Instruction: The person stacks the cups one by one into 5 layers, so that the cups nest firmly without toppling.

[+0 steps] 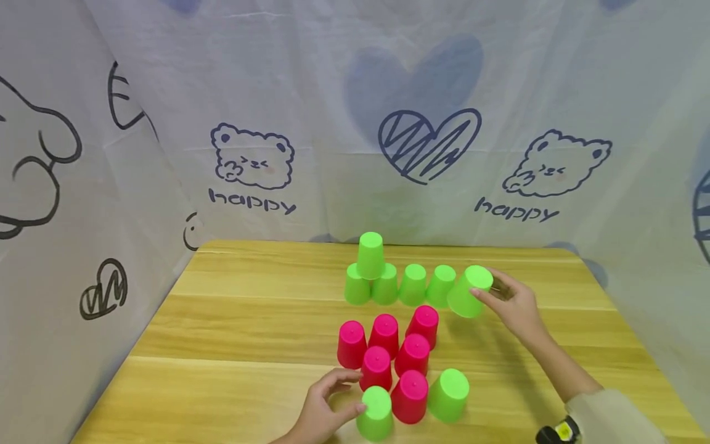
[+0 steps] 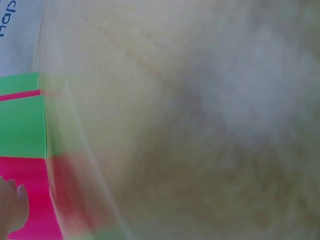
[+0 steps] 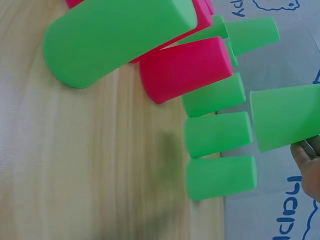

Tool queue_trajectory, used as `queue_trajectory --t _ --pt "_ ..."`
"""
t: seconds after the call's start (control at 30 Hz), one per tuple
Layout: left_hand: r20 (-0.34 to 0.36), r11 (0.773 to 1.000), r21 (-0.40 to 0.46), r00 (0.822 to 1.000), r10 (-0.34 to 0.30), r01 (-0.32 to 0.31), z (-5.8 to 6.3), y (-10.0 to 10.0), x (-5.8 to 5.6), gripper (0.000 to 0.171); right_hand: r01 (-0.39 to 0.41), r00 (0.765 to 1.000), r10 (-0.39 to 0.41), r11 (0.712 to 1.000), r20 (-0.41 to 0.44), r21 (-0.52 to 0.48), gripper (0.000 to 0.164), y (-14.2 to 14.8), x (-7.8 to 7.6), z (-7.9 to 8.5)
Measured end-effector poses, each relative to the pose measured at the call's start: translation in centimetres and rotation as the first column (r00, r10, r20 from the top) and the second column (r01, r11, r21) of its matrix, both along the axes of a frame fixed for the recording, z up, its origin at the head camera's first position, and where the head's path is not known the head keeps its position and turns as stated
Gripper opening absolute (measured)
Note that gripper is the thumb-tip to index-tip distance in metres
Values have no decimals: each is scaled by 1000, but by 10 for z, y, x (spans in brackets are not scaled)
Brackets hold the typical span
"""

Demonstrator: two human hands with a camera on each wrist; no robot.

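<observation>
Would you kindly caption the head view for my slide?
Right hand holds one green cup, left hand beside another green cup, red cups between.

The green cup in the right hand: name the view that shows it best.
The head view: the green cup shows there from top to base, pinched by the right hand. The right wrist view cuts it off at the right edge. In the left wrist view, I cannot make it out.

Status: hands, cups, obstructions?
Right hand holding raised green cup. Left hand open beside front-left green cup. Possible obstruction: back-row green cups nearby.
</observation>
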State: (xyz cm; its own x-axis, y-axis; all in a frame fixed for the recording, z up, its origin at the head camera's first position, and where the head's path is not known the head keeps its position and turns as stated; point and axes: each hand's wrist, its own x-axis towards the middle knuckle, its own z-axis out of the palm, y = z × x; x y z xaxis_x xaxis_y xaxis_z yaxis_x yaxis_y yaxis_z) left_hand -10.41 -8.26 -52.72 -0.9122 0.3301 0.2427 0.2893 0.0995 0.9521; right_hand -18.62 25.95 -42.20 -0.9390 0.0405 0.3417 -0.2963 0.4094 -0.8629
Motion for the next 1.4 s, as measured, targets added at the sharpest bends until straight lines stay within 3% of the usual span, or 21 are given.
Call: queue_trajectory --t 0.17,0.67,0.87,1.07,1.4 --pt "54 999 2 998 -34 34 -4 1 3 38 40 999 -40 999 -23 9 49 -5 -10 8" --pt "139 996 -1 987 -86 87 -12 5 13 48 100 993 -105 989 45 105 52 -5 -38 15" --pt "146 995 -31 985 -88 93 -15 8 13 56 76 992 -89 987 90 142 56 1 -49 14" --pt "167 993 -62 982 -94 105 -13 8 13 53 87 985 -102 990 138 113 59 1 -56 10" --pt "110 987 -103 988 -109 121 -16 9 13 53 110 974 -128 989 185 103 60 1 -60 8"
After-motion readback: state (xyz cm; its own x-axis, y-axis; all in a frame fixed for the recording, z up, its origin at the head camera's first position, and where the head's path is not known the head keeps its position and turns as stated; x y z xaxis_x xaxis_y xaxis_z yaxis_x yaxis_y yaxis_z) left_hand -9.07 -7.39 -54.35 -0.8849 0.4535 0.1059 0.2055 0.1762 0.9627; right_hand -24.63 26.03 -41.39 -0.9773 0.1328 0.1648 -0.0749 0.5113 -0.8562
